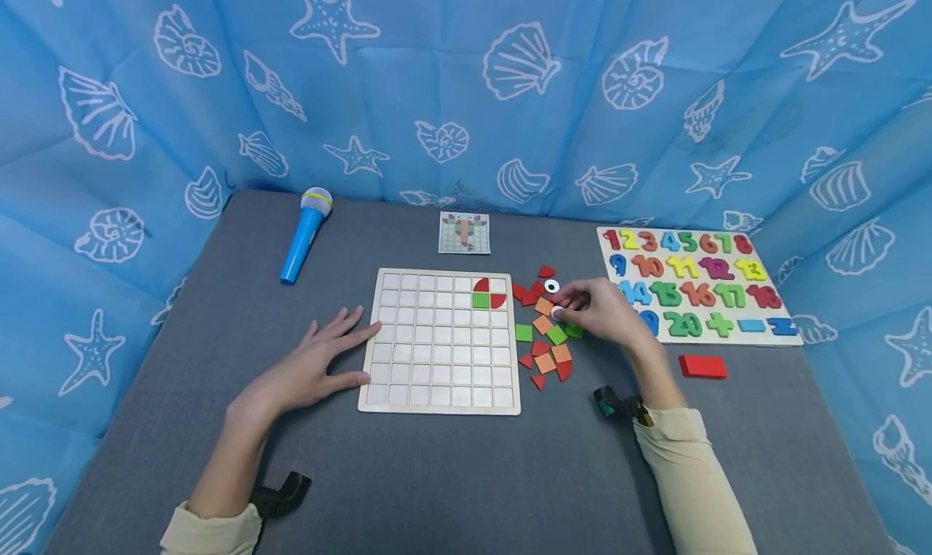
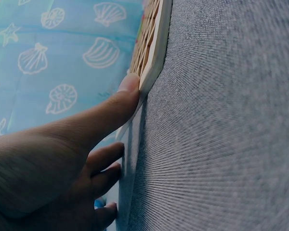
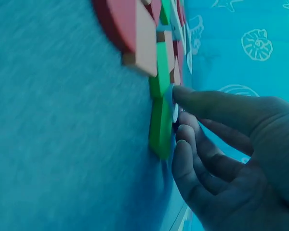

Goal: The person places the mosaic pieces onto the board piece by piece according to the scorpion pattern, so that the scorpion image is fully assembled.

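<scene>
A pale wooden grid board (image 1: 421, 372) lies mid-table. Near its upper right corner sit a green square tile (image 1: 481, 300) and two red quarter-circle tiles (image 1: 498, 301). My left hand (image 1: 309, 371) rests at the board's left edge with fingers spread; its thumb (image 2: 129, 89) touches the rim in the left wrist view. Right of the board, my right hand (image 1: 599, 311) pinches a white round disc (image 1: 557, 312) between thumb and fingertips, just over green tiles (image 3: 162, 126). Part of the disc is hidden by the fingers. Another white disc with a black centre (image 1: 552, 286) lies close by.
Loose orange tiles (image 1: 544, 363) and red tiles (image 1: 537, 382) are scattered beside the board. A small pattern card (image 1: 463, 233) lies behind it. At the back left is a blue toy microphone (image 1: 306, 235); at right, a number puzzle board (image 1: 699, 284) and a red block (image 1: 703, 366).
</scene>
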The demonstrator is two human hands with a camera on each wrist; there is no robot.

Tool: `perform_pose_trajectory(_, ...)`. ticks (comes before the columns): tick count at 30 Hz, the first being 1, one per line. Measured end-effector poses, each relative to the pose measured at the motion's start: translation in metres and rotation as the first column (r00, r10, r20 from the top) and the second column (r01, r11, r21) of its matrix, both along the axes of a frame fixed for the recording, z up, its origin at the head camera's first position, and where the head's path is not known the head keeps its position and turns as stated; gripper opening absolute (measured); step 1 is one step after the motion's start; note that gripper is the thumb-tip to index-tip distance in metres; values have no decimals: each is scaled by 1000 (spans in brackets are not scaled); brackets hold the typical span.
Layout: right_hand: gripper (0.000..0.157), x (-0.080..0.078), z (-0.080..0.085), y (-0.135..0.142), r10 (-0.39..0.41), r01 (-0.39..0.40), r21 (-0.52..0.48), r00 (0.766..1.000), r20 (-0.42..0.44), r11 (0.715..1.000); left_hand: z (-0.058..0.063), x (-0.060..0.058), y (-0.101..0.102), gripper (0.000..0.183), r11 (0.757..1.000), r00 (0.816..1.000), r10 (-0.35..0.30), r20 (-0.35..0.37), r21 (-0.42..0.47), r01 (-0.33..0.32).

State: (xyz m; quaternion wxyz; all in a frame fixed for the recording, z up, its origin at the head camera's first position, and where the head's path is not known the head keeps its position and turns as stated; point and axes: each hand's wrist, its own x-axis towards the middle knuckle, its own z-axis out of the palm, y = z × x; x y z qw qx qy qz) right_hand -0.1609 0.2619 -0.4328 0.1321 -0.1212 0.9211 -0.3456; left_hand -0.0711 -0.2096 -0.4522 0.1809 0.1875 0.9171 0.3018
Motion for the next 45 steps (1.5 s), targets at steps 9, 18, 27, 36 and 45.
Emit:
perform_pose_trajectory(9,14,5,1,5,13,-14,45,1000,4,999,1,1,0,80,1000,1000,-4,-1,6,4)
perform_pose_trajectory(18,15,11,2,7,5,-5,13,999,-32,1000,-11,0,-5,80,996,997,-22,-69,84,28)
perform_pose_trajectory(27,24,15,5,1,16,-27,-77,991,-133,997,0,0,-1,80,1000,1000,-12,-12,24,12)
perform_pose_trajectory(36,30,8,12,-31,22,-44,-190,993,-117,981,-13,-2,-7,80,995,997,-13,-71,99,20)
perform_pose_trajectory(45,29,-8,9,-74,63,-69,-204,997,-34,977,-17,-2,-8,81,995,997,-15,-82,92,23)
